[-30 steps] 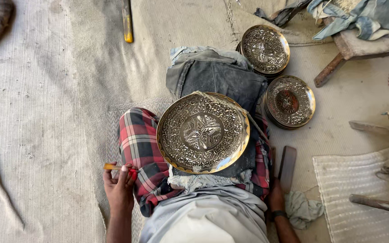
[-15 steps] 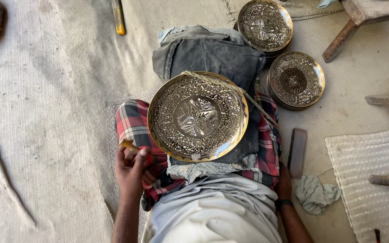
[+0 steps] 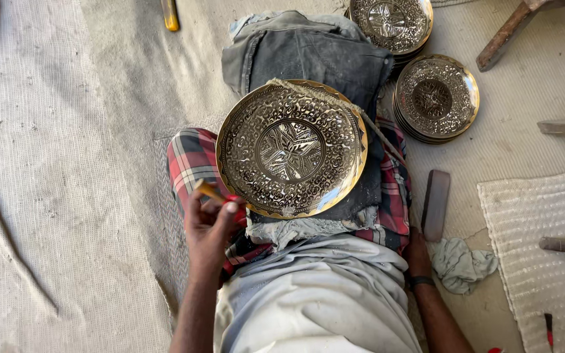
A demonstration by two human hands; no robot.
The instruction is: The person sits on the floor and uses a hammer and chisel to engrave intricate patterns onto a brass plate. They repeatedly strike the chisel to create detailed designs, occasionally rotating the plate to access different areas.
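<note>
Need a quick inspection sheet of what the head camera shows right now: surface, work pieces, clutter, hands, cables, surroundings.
Surface: woven floor mat, pale and dusty.
Job's things: large engraved brass plate resting on the lap over a grey cloth pad; small wooden-handled tool.
Clutter: two stacks of engraved plates to the right; dark block; crumpled rag; yellow-handled tool.
Hands: left hand grips the small tool at the plate's edge; right hand down beside the leg, mostly hidden.
Cables: nothing seen.
Surroundings: wooden stool leg; ribbed mat.
</note>
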